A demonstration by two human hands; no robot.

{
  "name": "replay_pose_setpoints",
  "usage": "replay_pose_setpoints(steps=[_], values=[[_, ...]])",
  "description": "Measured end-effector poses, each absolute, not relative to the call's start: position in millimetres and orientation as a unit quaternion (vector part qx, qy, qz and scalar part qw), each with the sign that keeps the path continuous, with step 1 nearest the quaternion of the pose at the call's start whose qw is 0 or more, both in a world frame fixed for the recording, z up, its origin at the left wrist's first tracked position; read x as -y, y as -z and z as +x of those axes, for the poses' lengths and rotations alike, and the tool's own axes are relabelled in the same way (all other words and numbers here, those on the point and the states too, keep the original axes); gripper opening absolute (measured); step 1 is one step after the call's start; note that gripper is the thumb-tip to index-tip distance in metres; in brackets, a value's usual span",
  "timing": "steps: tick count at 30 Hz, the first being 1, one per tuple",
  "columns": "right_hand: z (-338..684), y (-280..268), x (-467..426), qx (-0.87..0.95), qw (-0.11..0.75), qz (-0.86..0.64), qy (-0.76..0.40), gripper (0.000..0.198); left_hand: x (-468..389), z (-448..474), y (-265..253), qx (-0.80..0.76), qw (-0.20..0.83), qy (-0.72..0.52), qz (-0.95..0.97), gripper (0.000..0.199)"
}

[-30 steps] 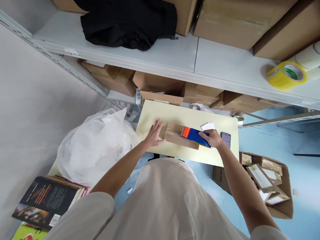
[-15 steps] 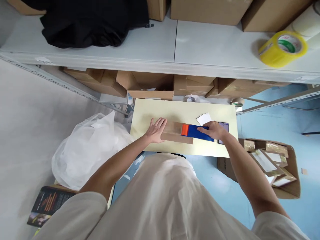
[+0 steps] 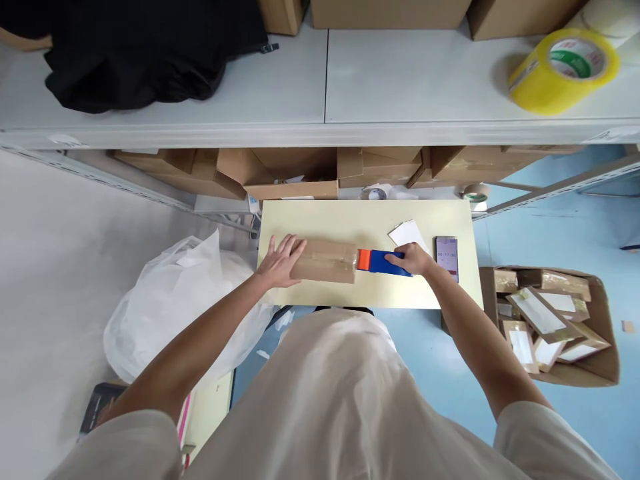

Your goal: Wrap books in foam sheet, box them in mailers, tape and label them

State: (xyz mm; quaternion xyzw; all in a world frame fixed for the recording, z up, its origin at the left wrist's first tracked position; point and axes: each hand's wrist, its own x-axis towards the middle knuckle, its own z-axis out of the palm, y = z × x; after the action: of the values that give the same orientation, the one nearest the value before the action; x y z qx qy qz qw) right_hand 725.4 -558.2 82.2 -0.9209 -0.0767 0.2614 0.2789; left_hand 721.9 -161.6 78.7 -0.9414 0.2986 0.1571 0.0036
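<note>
A taped cardboard box (image 3: pixel 327 260) lies lengthwise on the pale yellow table (image 3: pixel 320 220). Across its left end rests my left hand (image 3: pixel 284 262), fingers spread and lying flat. My right hand (image 3: pixel 414 257) is wrapped round a blue and orange tape dispenser (image 3: pixel 381 261). The orange end of the dispenser is against or very close to the box's right end; I cannot tell if they touch. Shiny tape shows on the box's top near that end. Some white cards (image 3: pixel 407 233) lie just behind my right hand, and a phone (image 3: pixel 447 258) lies to its right.
Behind the table, a grey shelf (image 3: pixel 200 127) holds a yellow tape roll (image 3: pixel 563 72) and black cloth (image 3: pixel 150 53). Open cardboard boxes (image 3: pixel 293 190) stand beneath it. A large carton (image 3: pixel 607 320) of small parcels is at right, a white plastic bag (image 3: pixel 175 307) at left.
The dispenser has moved off the box's top to its right end. The box and both hands have shifted left in view, and the camera has moved slightly.
</note>
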Motion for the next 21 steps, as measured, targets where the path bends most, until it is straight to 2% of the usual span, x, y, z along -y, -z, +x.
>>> replay_pose_setpoints(steps=[6, 10, 14, 17, 21], values=[[731.5, -67.9, 540.3, 0.063, 0.339, -0.892, -0.292, 0.048, 224.8, 719.3, -75.1, -0.346, 0.003, -0.174, -0.922, 0.12], [725.2, -59.3, 547.3, 0.061, 0.37, -0.882, -0.286, 0.049, 275.7, 713.9, -70.3, -0.398, -0.017, -0.164, -0.902, 0.112], [713.1, -55.5, 567.5, 0.059, 0.388, -0.871, -0.297, 0.05, 278.0, 714.2, -68.9, -0.394, -0.028, -0.18, -0.901, 0.107], [705.6, -58.1, 587.0, 0.048, 0.355, -0.876, -0.322, 0.051, 273.3, 715.1, -69.7, -0.394, -0.035, -0.183, -0.9, 0.106], [707.7, -74.8, 581.2, 0.034, 0.242, -0.901, -0.358, 0.055, 275.0, 712.2, -72.9, -0.407, -0.038, -0.173, -0.896, 0.092]])
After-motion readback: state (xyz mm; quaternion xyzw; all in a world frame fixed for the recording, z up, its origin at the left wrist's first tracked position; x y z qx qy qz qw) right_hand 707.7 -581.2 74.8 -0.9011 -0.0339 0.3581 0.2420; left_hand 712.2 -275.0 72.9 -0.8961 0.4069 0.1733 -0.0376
